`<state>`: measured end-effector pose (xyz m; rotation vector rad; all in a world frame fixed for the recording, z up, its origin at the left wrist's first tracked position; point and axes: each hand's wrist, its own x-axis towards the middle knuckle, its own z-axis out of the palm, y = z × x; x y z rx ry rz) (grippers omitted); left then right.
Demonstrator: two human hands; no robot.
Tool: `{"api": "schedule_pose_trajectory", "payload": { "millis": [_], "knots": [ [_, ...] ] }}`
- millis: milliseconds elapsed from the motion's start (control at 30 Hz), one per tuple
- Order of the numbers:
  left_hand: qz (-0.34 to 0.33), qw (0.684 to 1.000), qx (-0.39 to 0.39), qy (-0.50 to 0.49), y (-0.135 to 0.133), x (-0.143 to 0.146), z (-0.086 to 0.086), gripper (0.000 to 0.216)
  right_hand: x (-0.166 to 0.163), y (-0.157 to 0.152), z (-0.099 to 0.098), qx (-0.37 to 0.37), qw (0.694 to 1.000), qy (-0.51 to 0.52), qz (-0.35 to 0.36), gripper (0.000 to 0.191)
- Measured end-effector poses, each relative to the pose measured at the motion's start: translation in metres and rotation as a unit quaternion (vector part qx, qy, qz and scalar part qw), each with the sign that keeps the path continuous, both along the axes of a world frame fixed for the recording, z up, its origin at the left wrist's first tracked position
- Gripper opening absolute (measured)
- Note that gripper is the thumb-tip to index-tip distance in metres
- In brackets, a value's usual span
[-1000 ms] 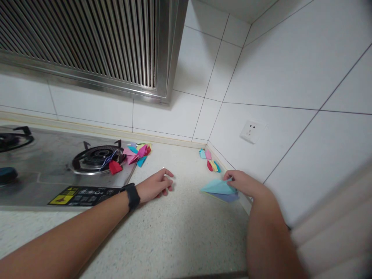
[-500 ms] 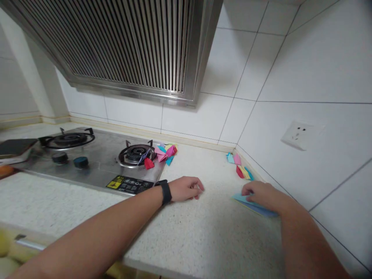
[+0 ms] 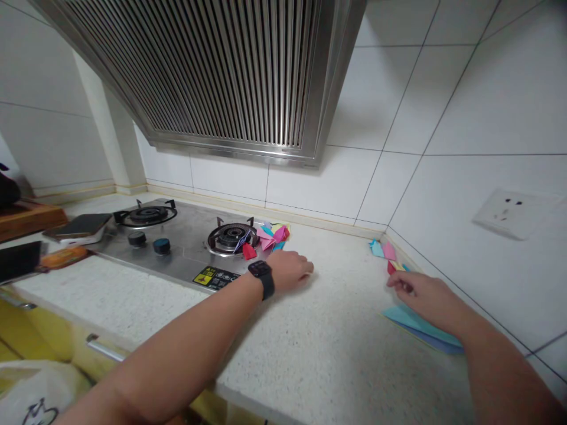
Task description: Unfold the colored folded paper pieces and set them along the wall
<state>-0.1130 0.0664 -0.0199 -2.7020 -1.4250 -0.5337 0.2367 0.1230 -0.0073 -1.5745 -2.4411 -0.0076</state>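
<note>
My left hand (image 3: 290, 271), with a dark watch (image 3: 262, 277) on its wrist, rests palm down on the counter. Its fingers curl loosely; no object shows in them. Just behind it, a pile of folded paper pieces (image 3: 268, 237) in pink, blue and yellow lies at the stove's right edge, with a red folded piece (image 3: 248, 251) beside it. My right hand (image 3: 420, 295) hovers over a stack of blue and teal paper (image 3: 420, 326), fingers bent and slightly apart, nothing visible between them. Just beyond its fingertips lie small folded papers (image 3: 383, 250) along the wall.
A two-burner gas stove (image 3: 181, 254) sits left of centre under a slanted range hood (image 3: 230, 82). An orange item (image 3: 65, 258) and a dark flat device (image 3: 84, 227) lie further left. A wall socket (image 3: 509, 212) is at right; a white bag (image 3: 39, 392) is low left.
My right hand has lifted off the paper stack and moved toward the small folded papers. My left hand has turned palm down, nearer the colourful pile. The view has swung left.
</note>
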Motion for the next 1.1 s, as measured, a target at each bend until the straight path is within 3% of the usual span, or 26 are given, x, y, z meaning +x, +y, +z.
{"api": "schedule_pose_trajectory", "payload": {
  "millis": [100, 200, 300, 533, 1100],
  "knots": [
    [0.17, 0.985, 0.036, -0.009, 0.008, -0.034, 0.017, 0.03, -0.016, -0.001, -0.003, 0.018, 0.999, 0.023, 0.038, 0.022],
    [0.385, 0.922, 0.047, -0.023, 0.012, -0.072, 0.026, 0.033, -0.027, -0.004, -0.01, 0.01, 0.997, 0.035, 0.072, 0.023],
    [0.49, 0.872, 0.012, -0.018, 0.015, -0.102, 0.025, 0.044, -0.031, -0.006, -0.013, -0.004, 0.995, 0.044, 0.087, 0.023],
    [0.484, 0.873, -0.06, -0.012, 0.026, -0.12, 0.014, 0.032, -0.029, -0.006, -0.013, -0.02, 0.994, 0.063, 0.091, 0.025],
    [0.484, 0.873, -0.064, -0.002, 0.033, -0.124, 0.008, 0.039, -0.028, 0.001, -0.026, -0.043, 0.988, 0.105, 0.102, 0.022]
  ]
}}
